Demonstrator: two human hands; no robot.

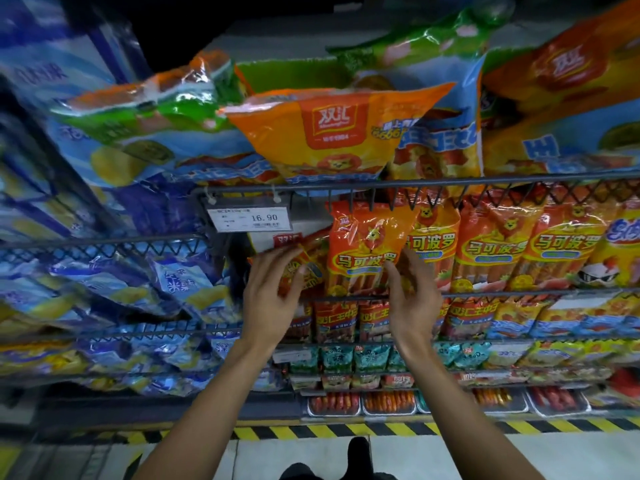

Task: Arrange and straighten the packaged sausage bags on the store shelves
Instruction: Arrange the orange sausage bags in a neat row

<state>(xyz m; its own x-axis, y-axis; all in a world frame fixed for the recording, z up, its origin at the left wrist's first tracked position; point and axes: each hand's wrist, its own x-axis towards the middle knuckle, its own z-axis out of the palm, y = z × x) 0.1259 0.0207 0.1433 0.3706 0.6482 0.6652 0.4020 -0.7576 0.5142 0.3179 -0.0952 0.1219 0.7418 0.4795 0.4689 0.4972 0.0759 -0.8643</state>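
Standing upright on the middle wire shelf (450, 294), leftmost in a row of like packs: orange sausage bag (363, 251). Left hand (273, 299), fingers spread, touches a tilted sausage bag (304, 268) just left of it. Right hand (414, 303), fingers loosely spread, rests against the upright bag's right edge. Price tag (251, 219) reading 16.90 hangs from the upper shelf rail (415, 184).
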